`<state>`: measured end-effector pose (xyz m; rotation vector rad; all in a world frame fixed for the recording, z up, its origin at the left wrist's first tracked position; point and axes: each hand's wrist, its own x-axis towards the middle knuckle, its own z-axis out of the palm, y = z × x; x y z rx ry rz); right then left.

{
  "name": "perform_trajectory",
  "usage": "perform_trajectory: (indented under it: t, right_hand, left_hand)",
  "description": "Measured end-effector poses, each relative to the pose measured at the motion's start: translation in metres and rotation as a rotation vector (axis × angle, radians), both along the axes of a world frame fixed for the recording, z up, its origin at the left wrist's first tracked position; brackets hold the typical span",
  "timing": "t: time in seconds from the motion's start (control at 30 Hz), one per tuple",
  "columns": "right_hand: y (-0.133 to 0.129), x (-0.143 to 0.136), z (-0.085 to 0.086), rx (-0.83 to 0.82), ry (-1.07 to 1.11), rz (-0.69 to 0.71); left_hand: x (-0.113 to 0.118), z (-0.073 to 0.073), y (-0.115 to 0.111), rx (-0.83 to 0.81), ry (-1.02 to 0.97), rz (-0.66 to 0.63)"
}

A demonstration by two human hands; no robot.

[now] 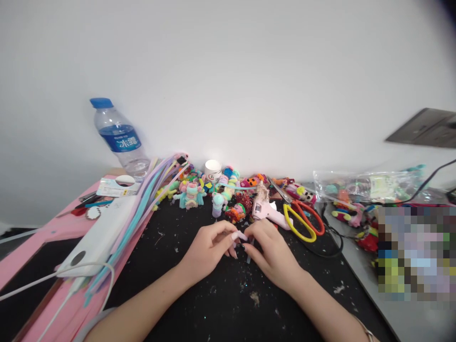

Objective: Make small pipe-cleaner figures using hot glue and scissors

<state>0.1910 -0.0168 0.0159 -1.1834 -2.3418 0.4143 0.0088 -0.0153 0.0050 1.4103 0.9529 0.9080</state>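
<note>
Both my hands meet over the black work mat [221, 294], fingers bent. Between their fingertips is a short pale lilac fuzzy stem [241, 235], like a piece of pipe cleaner. My left hand [210, 247] pinches its left end with thumb and forefinger. At the other end, my right hand [272, 251] closes thumb and fingers on it. A small pale blue strip [248, 259] shows under the right fingers; whether it is joined to the stem I cannot tell. Just beyond the hands lie a pink glue gun [263, 211] and scissors [302, 223] with yellow and red handles.
Several fuzzy figures [190, 194] line the wall around a white paper cup [213, 171]. At left, a bundle of pastel pipe cleaners [137, 228] lies on a white power strip [98, 237], near a water bottle [119, 135]. A clear bag [370, 185] and black cable [337, 247] lie right.
</note>
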Motion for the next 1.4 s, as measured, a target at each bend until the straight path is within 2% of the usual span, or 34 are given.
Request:
perform_trajectory:
  t: [0.13,0.27,0.37,0.5,0.6,0.73,0.9,1.13,1.4]
  right_hand:
    - [-0.001,-0.004,-0.007,-0.009,0.02,0.018]
    - [-0.001,-0.002,-0.009,-0.038,0.065,0.051]
    - [-0.003,-0.004,-0.011,-0.043,0.081,0.08]
    - [-0.005,-0.01,-0.016,-0.019,0.105,0.059]
    - [-0.006,-0.011,-0.017,-0.062,0.187,0.074]
    - [-0.009,-0.01,-0.014,-0.121,0.302,0.041]
    - [-0.01,-0.007,-0.011,-0.116,0.341,0.024]
    - [-0.01,-0.008,-0.014,-0.11,0.317,0.091]
    - [-0.011,-0.007,-0.012,-0.146,0.379,0.058]
  left_hand:
    - [0.002,0.001,-0.003,0.018,0.054,-0.103]
    - [0.0,0.006,-0.006,0.144,0.16,-0.17]
    - [-0.001,0.009,-0.008,0.173,0.201,-0.22]
    - [0.0,0.006,-0.009,0.226,0.234,-0.198]
    - [0.002,0.003,-0.009,0.277,0.263,-0.16]
    - [0.003,0.004,-0.009,0.242,0.265,-0.115]
    - [0.001,0.004,-0.007,0.161,0.159,-0.032]
    - [0.004,0.002,-0.005,0.022,0.017,-0.116]
    - [0.002,0.005,-0.004,0.081,0.035,-0.164]
